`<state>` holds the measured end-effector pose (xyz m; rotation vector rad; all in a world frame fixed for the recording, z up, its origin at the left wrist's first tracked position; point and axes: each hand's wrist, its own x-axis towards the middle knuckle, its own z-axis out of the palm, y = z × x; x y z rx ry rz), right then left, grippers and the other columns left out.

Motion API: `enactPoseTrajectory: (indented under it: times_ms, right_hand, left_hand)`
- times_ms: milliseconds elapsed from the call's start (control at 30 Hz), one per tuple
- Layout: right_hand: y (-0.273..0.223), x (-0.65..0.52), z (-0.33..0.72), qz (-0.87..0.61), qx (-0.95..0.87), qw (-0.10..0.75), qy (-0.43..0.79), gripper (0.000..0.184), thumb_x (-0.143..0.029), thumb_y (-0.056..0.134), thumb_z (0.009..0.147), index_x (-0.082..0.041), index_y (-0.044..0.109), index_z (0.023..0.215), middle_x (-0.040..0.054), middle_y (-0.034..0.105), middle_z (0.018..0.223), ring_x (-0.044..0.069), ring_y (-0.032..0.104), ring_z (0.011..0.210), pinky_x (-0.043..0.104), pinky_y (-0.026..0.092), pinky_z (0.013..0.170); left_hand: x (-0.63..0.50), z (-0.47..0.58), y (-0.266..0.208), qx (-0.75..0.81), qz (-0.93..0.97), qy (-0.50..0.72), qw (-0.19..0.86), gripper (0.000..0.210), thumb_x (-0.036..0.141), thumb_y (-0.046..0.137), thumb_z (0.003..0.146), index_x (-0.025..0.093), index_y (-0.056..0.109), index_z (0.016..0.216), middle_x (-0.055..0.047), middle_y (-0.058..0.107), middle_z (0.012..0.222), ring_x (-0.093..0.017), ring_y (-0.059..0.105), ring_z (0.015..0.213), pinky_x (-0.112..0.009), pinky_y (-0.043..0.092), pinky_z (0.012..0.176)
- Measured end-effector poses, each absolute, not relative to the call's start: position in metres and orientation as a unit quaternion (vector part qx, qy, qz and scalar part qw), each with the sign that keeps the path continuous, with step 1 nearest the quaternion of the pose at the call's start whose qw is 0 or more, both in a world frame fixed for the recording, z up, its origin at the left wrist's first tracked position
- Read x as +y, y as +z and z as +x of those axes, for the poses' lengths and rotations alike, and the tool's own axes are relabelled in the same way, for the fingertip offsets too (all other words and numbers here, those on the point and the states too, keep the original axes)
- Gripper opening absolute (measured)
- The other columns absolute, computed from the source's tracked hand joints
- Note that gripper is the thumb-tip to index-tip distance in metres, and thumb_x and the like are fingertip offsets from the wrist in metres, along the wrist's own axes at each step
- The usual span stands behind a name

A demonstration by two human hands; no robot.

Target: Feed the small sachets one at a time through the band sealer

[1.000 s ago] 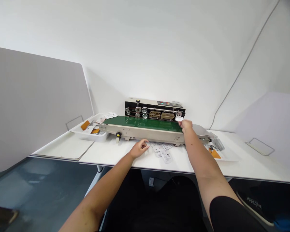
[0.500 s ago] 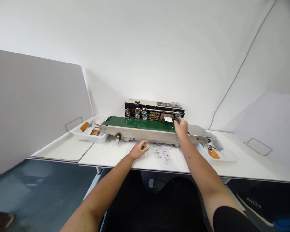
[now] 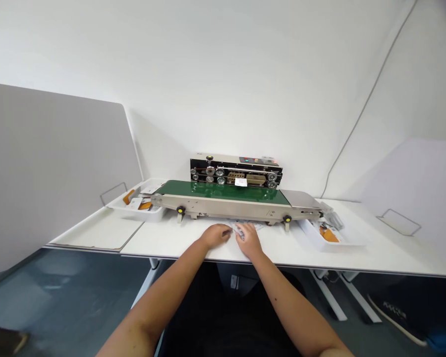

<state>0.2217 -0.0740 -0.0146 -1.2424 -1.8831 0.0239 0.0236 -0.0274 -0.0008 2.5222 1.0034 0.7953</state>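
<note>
Close together in front of the machine, both my hands are low over the table. My right hand [image 3: 250, 241] is closed on a small white printed packet [image 3: 240, 231], its fingers partly covering it. My left hand [image 3: 216, 236] is just left of it, fingers curled together by the packet's edge; whatever they pinch is hidden. Behind my hands, more flat printed packets [image 3: 259, 226] lie partly hidden on the table. Farther back, a band sealing machine [image 3: 236, 171] stands behind a green conveyor belt [image 3: 223, 192], with another white packet [image 3: 241, 182] at its sealing bars.
White trays hold orange and white packets: the left tray [image 3: 154, 214] at the belt's left end, the right tray [image 3: 351, 244] at its right end. Black knobs [image 3: 181, 210] stick out in front of the conveyor. Grey panels [image 3: 59, 168] flank the table. A shoe [image 3: 394, 317] shows at lower right.
My right hand has come down from the sealing bars to the table beside my left and now grips a packet. The packet at the machine has travelled left. My left hand has shifted slightly.
</note>
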Motion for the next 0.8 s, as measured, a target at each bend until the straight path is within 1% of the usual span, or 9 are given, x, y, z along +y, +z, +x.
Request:
enactPoseTrajectory:
  times_ms: [133, 200, 300, 400, 533, 600, 667, 733, 800]
  right_hand:
    - [-0.018, -0.072, 0.225, -0.600, -0.720, 0.349, -0.025, 0.053, -0.037, 0.071, 0.082, -0.022, 0.062, 0.131, 0.0157, 0.060, 0.137, 0.035, 0.050, 0.128, 0.050, 0.034, 0.109]
    - [-0.018, -0.073, 0.225, -0.602, -0.736, 0.311, -0.007, 0.049, -0.036, 0.070, 0.084, -0.022, 0.062, 0.130, 0.0157, 0.063, 0.133, 0.034, 0.054, 0.123, 0.049, 0.036, 0.107]
    - [-0.013, -0.076, 0.224, -0.553, -0.782, 0.285, 0.013, 0.037, -0.021, 0.063, 0.086, -0.021, 0.066, 0.123, 0.0122, 0.070, 0.121, 0.029, 0.060, 0.115, 0.046, 0.038, 0.105]
    - [-0.010, -0.078, 0.225, -0.516, -0.804, 0.296, 0.019, 0.037, -0.011, 0.058, 0.086, -0.024, 0.068, 0.120, 0.0075, 0.070, 0.123, 0.027, 0.058, 0.119, 0.050, 0.029, 0.114]
    - [-0.007, -0.081, 0.226, -0.496, -0.799, 0.341, 0.015, 0.034, -0.014, 0.054, 0.092, -0.028, 0.068, 0.120, 0.0048, 0.071, 0.123, 0.026, 0.054, 0.124, 0.055, 0.021, 0.118]
    - [-0.005, -0.083, 0.226, -0.477, -0.796, 0.372, 0.007, 0.029, -0.018, 0.053, 0.094, -0.028, 0.069, 0.116, 0.0052, 0.072, 0.117, 0.026, 0.056, 0.118, 0.054, 0.024, 0.117]
    - [-0.004, -0.085, 0.227, -0.462, -0.788, 0.408, 0.008, 0.025, -0.021, 0.053, 0.095, -0.025, 0.069, 0.114, 0.0073, 0.072, 0.112, 0.026, 0.058, 0.111, 0.049, 0.034, 0.112]
    - [-0.003, -0.086, 0.228, -0.463, -0.767, 0.445, 0.020, 0.025, -0.025, 0.052, 0.096, -0.022, 0.069, 0.114, 0.0097, 0.071, 0.108, 0.026, 0.060, 0.106, 0.044, 0.043, 0.104]
    - [-0.004, -0.086, 0.231, -0.477, -0.737, 0.478, 0.038, 0.028, -0.028, 0.050, 0.097, -0.021, 0.069, 0.117, 0.0110, 0.070, 0.109, 0.026, 0.061, 0.105, 0.041, 0.047, 0.098]
  left_hand:
    - [-0.024, 0.023, -0.006, 0.315, 0.886, 0.309, 0.144, 0.051, 0.031, 0.076, 0.080, 0.022, 0.066, 0.129, -0.012, 0.066, 0.133, -0.029, 0.059, 0.125, -0.044, 0.042, 0.111]
    - [-0.024, 0.024, -0.007, 0.314, 0.884, 0.311, 0.152, 0.059, 0.034, 0.079, 0.078, 0.022, 0.063, 0.134, -0.014, 0.061, 0.139, -0.031, 0.054, 0.130, -0.047, 0.039, 0.114]
    - [-0.023, 0.024, -0.006, 0.307, 0.882, 0.316, 0.168, 0.063, 0.034, 0.080, 0.077, 0.022, 0.061, 0.136, -0.015, 0.059, 0.142, -0.032, 0.052, 0.132, -0.048, 0.038, 0.114]
    - [-0.022, 0.023, -0.001, 0.266, 0.891, 0.322, 0.178, 0.051, 0.032, 0.076, 0.081, 0.023, 0.065, 0.130, -0.013, 0.065, 0.134, -0.030, 0.056, 0.126, -0.047, 0.038, 0.113]
    - [-0.022, 0.020, 0.004, 0.252, 0.882, 0.350, 0.188, 0.025, 0.031, 0.066, 0.090, 0.023, 0.074, 0.112, -0.012, 0.073, 0.111, -0.026, 0.064, 0.108, -0.044, 0.043, 0.104]
    - [-0.023, 0.018, 0.004, 0.269, 0.870, 0.372, 0.181, 0.021, 0.034, 0.063, 0.092, 0.022, 0.077, 0.103, -0.012, 0.074, 0.102, -0.026, 0.065, 0.100, -0.043, 0.046, 0.099]
    - [-0.025, 0.018, 0.005, 0.288, 0.854, 0.396, 0.178, 0.023, 0.036, 0.061, 0.093, 0.022, 0.078, 0.098, -0.011, 0.074, 0.095, -0.024, 0.065, 0.093, -0.040, 0.048, 0.093]
    - [-0.027, 0.017, 0.006, 0.303, 0.839, 0.410, 0.188, 0.024, 0.038, 0.060, 0.094, 0.021, 0.078, 0.095, -0.009, 0.073, 0.090, -0.022, 0.065, 0.086, -0.036, 0.050, 0.086]
    - [-0.030, 0.017, 0.008, 0.312, 0.831, 0.407, 0.213, 0.027, 0.041, 0.061, 0.094, 0.019, 0.077, 0.092, -0.008, 0.072, 0.087, -0.020, 0.063, 0.081, -0.032, 0.049, 0.078]
